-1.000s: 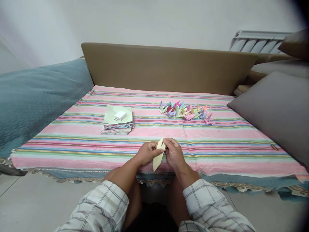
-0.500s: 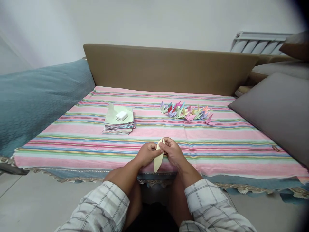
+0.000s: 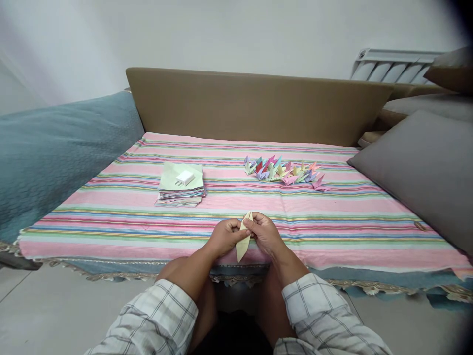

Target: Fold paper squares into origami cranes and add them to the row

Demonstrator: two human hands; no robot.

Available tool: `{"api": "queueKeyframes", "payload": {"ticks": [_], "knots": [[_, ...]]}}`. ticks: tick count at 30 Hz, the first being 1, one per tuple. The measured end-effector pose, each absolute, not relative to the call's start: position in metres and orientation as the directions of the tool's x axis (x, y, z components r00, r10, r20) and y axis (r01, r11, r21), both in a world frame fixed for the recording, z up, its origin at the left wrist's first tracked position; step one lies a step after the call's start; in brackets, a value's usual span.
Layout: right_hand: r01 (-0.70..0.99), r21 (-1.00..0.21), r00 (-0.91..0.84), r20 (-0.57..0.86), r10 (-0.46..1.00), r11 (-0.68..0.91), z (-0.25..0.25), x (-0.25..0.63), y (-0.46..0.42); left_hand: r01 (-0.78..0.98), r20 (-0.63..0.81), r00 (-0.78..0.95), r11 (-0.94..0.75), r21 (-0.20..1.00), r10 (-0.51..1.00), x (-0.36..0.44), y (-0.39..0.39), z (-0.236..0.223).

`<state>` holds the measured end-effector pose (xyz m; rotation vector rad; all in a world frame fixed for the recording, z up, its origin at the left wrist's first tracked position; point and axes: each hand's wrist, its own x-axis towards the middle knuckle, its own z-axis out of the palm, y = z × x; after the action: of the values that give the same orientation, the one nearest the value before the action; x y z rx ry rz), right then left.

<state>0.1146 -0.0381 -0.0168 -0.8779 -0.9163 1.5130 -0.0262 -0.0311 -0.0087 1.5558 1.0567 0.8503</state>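
Note:
A pale yellow folded paper [image 3: 243,242], long and pointed at both ends, is pinched between both my hands just above the near edge of the striped cloth [image 3: 332,217]. My left hand [image 3: 225,236] grips its left side with closed fingers. My right hand [image 3: 265,233] pinches its upper right side, thumb on top. Further back lies a row of several small folded paper cranes [image 3: 284,171] in mixed colours. A stack of coloured paper squares [image 3: 181,190] sits back left with a white charger plug [image 3: 185,177] on top.
A teal blanket [image 3: 55,153] rises on the left, and a grey cushion [image 3: 424,167] leans on the right. A tan backrest [image 3: 258,106] closes the far side. A white radiator [image 3: 395,64] shows at the top right. Grey floor lies below the cloth's edge.
The paper's visible shape has narrowed as my fingers pressed it closer together. Both hands stay in nearly the same place.

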Motion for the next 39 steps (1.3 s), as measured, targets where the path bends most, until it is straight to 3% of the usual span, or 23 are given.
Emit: {"api": "queueKeyframes", "payload": {"ticks": [15,34,39], "knots": [[-0.502,-0.862,-0.053,-0.054,0.997,-0.073,-0.0130,0.1120,-0.0391,0.311,0.009,0.336,-0.120,0.943,0.942,-0.0254,-0.0332,-0.0046],[-0.418,-0.908,0.070,-0.004,0.998,0.025,-0.0142,0.1097,-0.0407,0.370,0.010,0.376,-0.160,0.915,0.927,-0.0259,-0.0331,-0.0039],[-0.387,-0.922,0.011,-0.009,1.000,-0.005,-0.0146,0.1130,-0.0397,0.311,-0.012,0.352,-0.105,0.945,0.936,-0.0261,-0.0344,-0.0022]]}}
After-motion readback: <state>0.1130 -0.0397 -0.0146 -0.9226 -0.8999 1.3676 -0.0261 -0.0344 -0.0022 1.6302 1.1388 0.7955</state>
